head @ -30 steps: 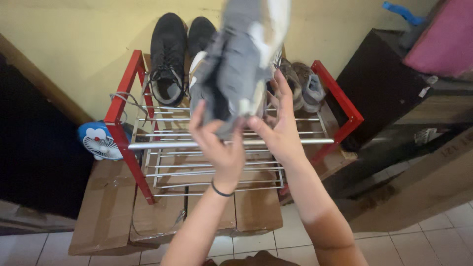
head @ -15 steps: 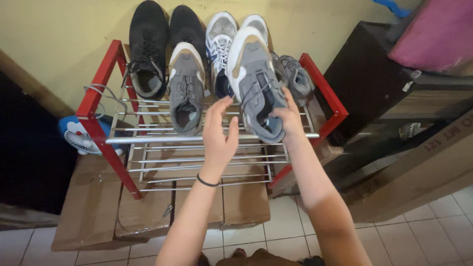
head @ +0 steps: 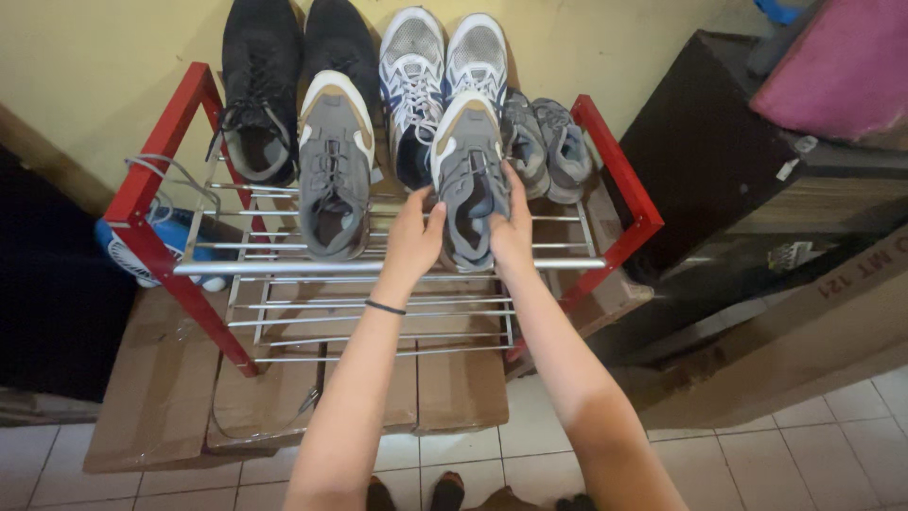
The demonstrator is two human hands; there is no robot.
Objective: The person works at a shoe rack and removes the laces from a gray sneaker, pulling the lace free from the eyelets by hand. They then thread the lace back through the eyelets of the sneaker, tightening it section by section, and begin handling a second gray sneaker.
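A grey sneaker with tan and white trim (head: 468, 180) rests on the top shelf of a red-framed metal shoe rack (head: 615, 175). My left hand (head: 413, 237) grips its left side near the heel, and my right hand (head: 512, 227) grips its right side. Its matching grey sneaker (head: 333, 166) lies on the same shelf to the left, apart from my hands. Behind them stand a pair of black sneakers (head: 260, 95) and a pair of white and blue sneakers (head: 416, 85). A small grey pair (head: 549, 147) sits at the right end.
A blue and white small fan (head: 142, 251) sits left of the rack. Flattened cardboard (head: 161, 378) lies under the rack on the tiled floor. A dark cabinet (head: 728, 180) with a pink cushion (head: 842, 66) stands to the right. A yellow wall rises behind.
The grey sneaker came down from in front of the camera onto the top shelf beside its match. Both hands lowered with it and now hold its sides.
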